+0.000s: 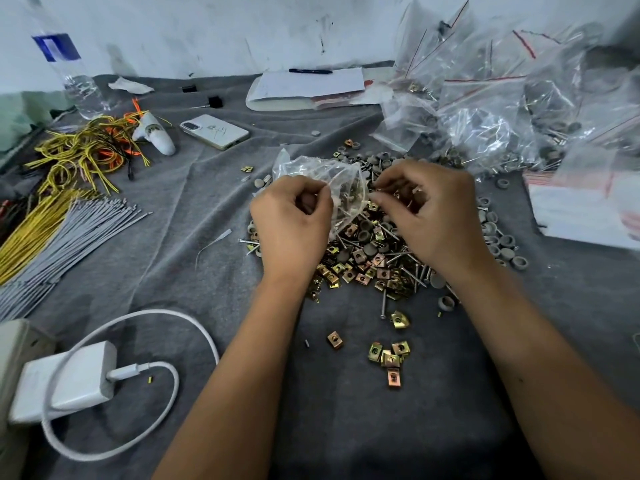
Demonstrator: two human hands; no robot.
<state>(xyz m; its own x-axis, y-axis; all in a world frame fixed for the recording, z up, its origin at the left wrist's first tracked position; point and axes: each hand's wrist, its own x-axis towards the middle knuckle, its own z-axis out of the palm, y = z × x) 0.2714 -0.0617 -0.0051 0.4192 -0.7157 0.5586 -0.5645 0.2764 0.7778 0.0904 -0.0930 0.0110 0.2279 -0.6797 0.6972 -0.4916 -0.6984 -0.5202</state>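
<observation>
Left hand [292, 220]: head view; fingers curled, gripping the left side of a small clear plastic bag [317, 176] and holding it above the pile.
Right hand [431, 216]: fingers curled, thumb and fingertips [379, 188] pinching at the bag's right edge; whether a screw also sits between them cannot be told.
Plastic bag: between the two hands, crumpled, with a few screws and grey caps visible inside; it hangs over the far left part of the pile.
Hardware pile [367, 261]: gold clip nuts, long screws and grey round caps heaped on the grey cloth [207, 271], directly under and between the hands.
Loose clip nuts [389, 355]: a small cluster near the viewer, between the forearms, apart from the pile.
Filled bags [502, 109]: a heap of clear zip bags at far right, by the wall.
Phone [214, 131]: face down, left of the bag and farther back.
Wires [79, 147]: yellow and orange tangle at far left, with grey strips [79, 223] fanned out below it.
Charger [65, 386]: white, near left, its cable [194, 327] looping across the cloth.
Water bottle [69, 71]: upright at the back left.
Paper pad [311, 86]: at the back, a pen [310, 71] lying on it.
</observation>
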